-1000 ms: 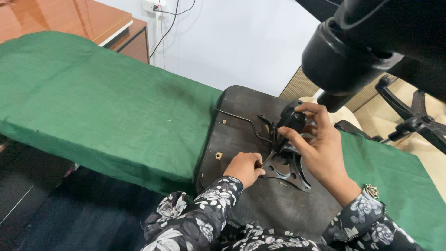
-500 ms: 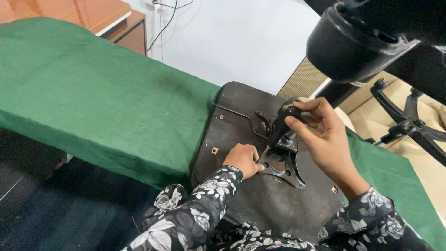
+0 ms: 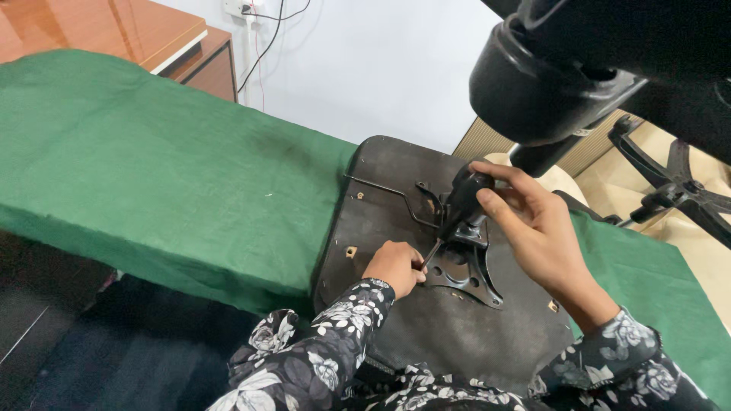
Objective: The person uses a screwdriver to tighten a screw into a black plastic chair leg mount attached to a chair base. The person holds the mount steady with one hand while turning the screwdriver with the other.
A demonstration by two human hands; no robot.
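Observation:
An upturned chair seat (image 3: 381, 221), dark brown on its underside, lies on the green cloth-covered table (image 3: 152, 175). A black metal mounting plate (image 3: 464, 274) with a bent lever rod sits bolted at its middle. My right hand (image 3: 533, 228) grips the black handle of a screwdriver (image 3: 461, 202), whose shaft slants down to the plate's left edge. My left hand (image 3: 396, 266) is curled beside the tip, fingers pinched around it where it meets the plate. Both sleeves are black with a white flower print.
A black chair base with gas cylinder (image 3: 563, 84) looms at the upper right, its star legs (image 3: 678, 190) beyond the table. A wooden desk (image 3: 152, 38) stands at the back left, with cables (image 3: 263, 38) hanging on the white wall.
The view has shifted slightly. My right hand has tilted the screwdriver so its tip now rests by my left fingers at the plate's edge. The left hand has barely moved.

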